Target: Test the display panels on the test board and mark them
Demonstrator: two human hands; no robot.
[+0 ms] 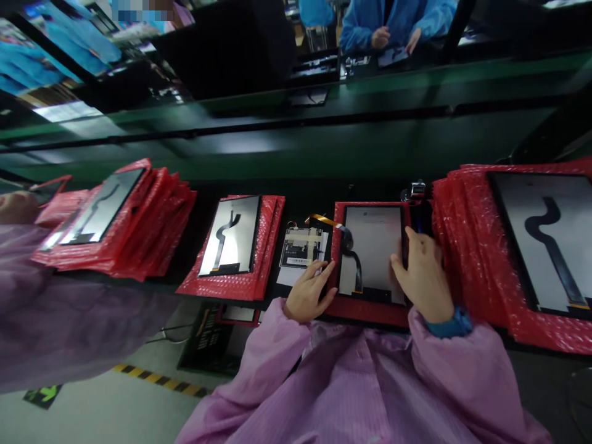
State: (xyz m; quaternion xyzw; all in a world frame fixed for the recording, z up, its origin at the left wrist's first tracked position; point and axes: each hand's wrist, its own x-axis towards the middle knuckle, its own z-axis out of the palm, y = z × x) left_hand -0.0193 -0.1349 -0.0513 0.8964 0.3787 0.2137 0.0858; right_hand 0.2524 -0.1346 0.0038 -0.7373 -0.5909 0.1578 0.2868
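Wears pink smock sleeves (pixel 324 382) nearest the lens and lays the left hand (pixel 308 296), fingers loosely spread and holding nothing, with fingertips touching the left edge of a grey rectangular display panel (pixel 372 246). Sets the right hand (pixel 423 277) on the panel's right edge, thumb on its face; cannot tell whether the other fingers clasp it. Has the panel flat on a red bubble-wrap pouch (pixel 365 311) on the black desk (pixel 300 200), between a small taped circuit module (pixel 303 246) and a stack of red pouches (pixel 462 246).
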